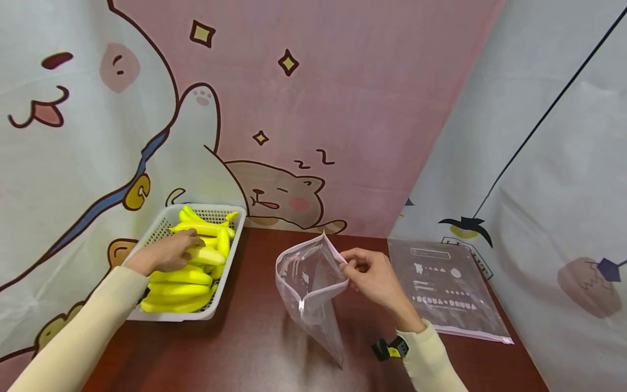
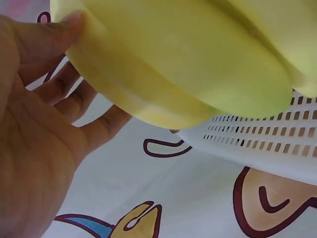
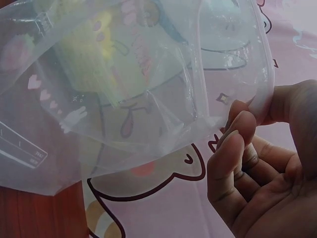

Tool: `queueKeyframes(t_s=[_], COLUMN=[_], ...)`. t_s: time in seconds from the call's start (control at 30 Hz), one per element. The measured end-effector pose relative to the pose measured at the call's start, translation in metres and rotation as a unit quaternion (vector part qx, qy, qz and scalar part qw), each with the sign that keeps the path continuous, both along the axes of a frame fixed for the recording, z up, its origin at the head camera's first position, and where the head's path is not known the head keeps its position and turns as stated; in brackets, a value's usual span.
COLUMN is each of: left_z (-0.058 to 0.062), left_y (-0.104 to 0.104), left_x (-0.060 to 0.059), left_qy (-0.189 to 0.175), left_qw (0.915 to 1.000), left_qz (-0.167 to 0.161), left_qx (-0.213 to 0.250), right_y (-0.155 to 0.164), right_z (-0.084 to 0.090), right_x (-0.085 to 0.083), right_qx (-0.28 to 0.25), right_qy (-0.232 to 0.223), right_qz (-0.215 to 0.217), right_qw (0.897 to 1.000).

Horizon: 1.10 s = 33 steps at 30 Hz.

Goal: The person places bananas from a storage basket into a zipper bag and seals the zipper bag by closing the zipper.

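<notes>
My right hand [image 1: 369,272] pinches the pink rim of a clear zipper bag [image 1: 313,305] between thumb and fingers. The bag stands with its mouth spread apart and a white slider at the front. In the right wrist view, the right hand [image 3: 262,153] holds the edge of the see-through bag [image 3: 163,109]. On the left, my left hand [image 1: 168,251] reaches over a white basket [image 1: 222,288] of yellow bananas. Its thumb and fingers lie about a banana [image 1: 208,255]. In the left wrist view, the left hand's thumb touches a banana [image 2: 143,94], which partly hides the other fingers.
A second clear zipper bag [image 1: 446,288] lies flat at the right on the dark red table [image 1: 254,348]. Several bananas [image 1: 178,291] fill the basket's front. Cartoon-printed cloth [image 1: 343,109] hangs behind the table and along its sides.
</notes>
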<state>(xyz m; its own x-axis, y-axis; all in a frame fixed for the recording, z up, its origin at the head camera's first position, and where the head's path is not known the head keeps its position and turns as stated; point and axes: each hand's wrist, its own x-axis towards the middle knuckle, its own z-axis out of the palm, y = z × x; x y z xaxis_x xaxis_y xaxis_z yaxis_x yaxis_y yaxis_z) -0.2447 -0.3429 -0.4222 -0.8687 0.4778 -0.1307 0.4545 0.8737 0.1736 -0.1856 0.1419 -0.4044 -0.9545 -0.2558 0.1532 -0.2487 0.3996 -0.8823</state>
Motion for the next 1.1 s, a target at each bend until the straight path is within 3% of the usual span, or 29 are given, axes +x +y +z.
queueKeyframes(t_s=[0.17, 0.27, 0.5, 0.67, 1.1], left_z=[0.002, 0.005, 0.023, 0.034, 0.049], left_y=[-0.001, -0.001, 0.006, 0.015, 0.048], left_x=[0.0, 0.001, 0.009, 0.013, 0.024], left_qy=[-0.039, -0.04, 0.017, 0.036, 0.069], left_qw=[0.9987, 0.998, 0.9982, 0.995, 0.974], left_qz=[0.028, 0.039, 0.028, 0.027, 0.031], left_qx=[0.016, 0.028, 0.05, 0.089, 0.214], right_y=[0.0, -0.001, -0.001, -0.001, -0.001], right_z=[0.0, 0.0, 0.001, 0.001, 0.002], right_x=[0.001, 0.001, 0.001, 0.001, 0.003], right_qx=[-0.004, -0.006, -0.009, -0.009, -0.007], right_qy=[0.002, 0.001, -0.004, -0.002, 0.003], right_qz=[0.002, 0.003, 0.001, 0.001, -0.003], right_qw=[1.0, 1.0, 1.0, 1.0, 1.0])
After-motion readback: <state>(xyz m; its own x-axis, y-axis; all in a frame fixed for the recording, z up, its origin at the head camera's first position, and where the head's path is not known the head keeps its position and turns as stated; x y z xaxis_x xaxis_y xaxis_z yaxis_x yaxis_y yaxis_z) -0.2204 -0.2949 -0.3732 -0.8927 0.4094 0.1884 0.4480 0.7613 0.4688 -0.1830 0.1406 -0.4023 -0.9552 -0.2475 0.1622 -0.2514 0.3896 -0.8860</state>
